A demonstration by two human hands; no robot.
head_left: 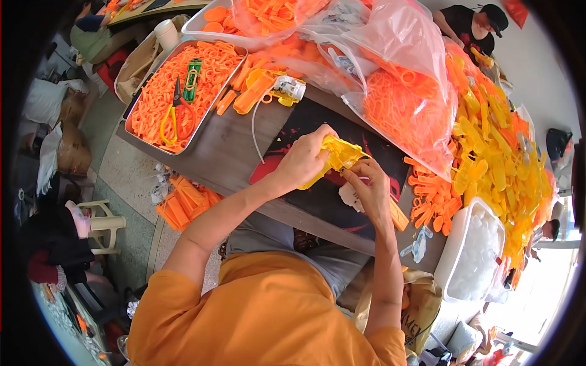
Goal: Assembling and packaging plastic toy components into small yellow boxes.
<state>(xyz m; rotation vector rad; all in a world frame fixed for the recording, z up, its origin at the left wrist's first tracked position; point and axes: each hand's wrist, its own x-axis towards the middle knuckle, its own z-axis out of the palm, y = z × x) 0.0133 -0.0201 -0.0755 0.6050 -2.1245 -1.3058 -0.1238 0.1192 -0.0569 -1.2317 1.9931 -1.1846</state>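
Observation:
Over the dark mat (314,207) a hollow yellow plastic shell (343,152) is held up between both hands. My left hand (305,160) grips its left side, the fingers closed round the edge. At the lower right edge of the shell, the fingers of my right hand (369,186) are pinched together; any small part between them is hidden. A pale, irregular piece (350,199) shows just below the right fingers, and I cannot tell whether it touches them. Beside the right wrist lies a long orange plastic piece (398,215).
Left on the table stands a metal tray (188,146) of orange rings, with yellow-and-red-handled scissors (173,119) on top. Bags of orange parts (403,104) fill the back. Right are a yellow parts heap (500,152) and a white tub (455,277). Another person (467,27) is at back right.

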